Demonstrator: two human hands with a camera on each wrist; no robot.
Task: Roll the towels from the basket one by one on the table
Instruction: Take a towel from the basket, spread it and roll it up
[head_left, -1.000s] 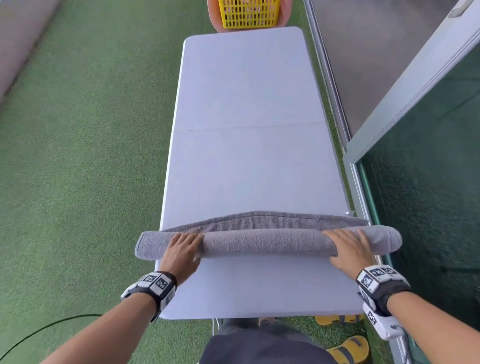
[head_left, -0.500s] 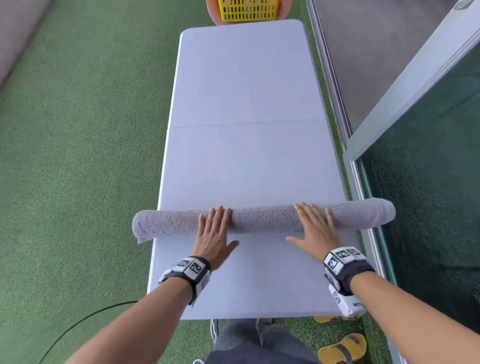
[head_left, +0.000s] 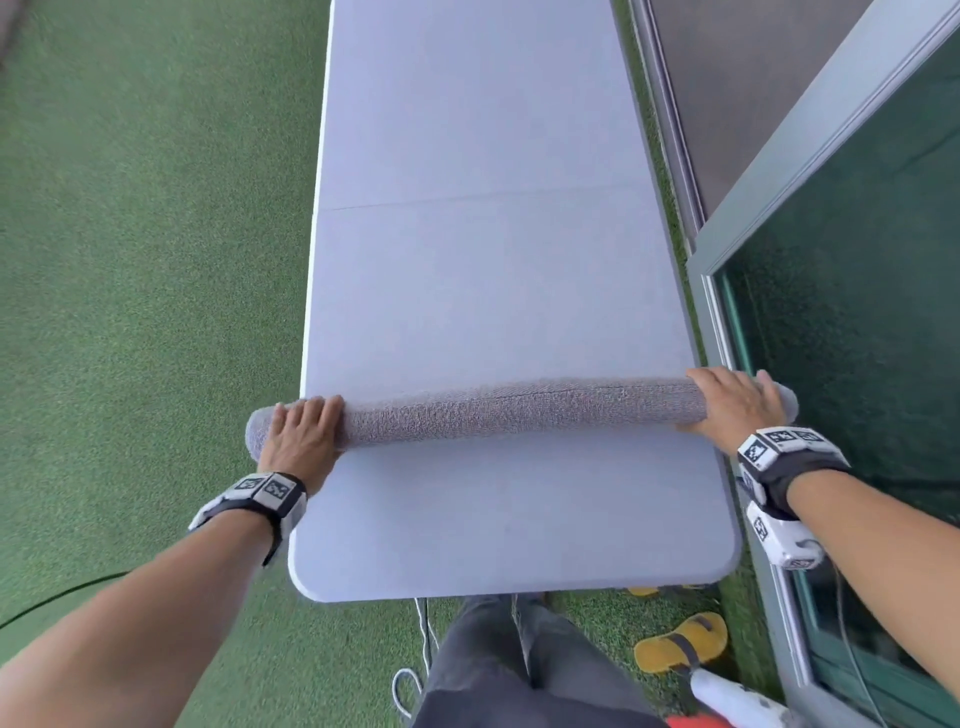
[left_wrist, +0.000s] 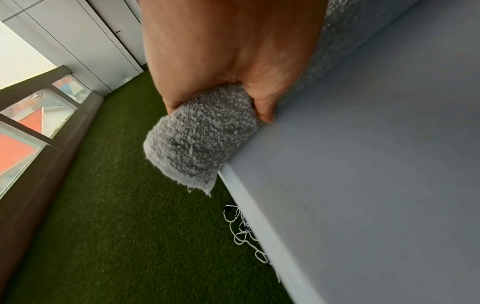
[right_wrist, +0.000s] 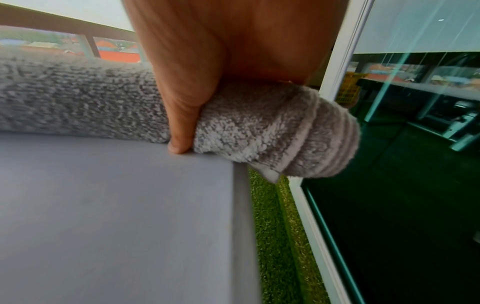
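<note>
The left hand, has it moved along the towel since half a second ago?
Yes. The left hand has slid outward along the rolled towel: earlier it lay inside the table's left edge, now it grips the overhanging end.

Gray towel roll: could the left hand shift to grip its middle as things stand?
Probably yes. The left hand grips the gray towel roll near its left end; the roll's middle lies bare on the table, and the right hand holds the far right end.
</note>
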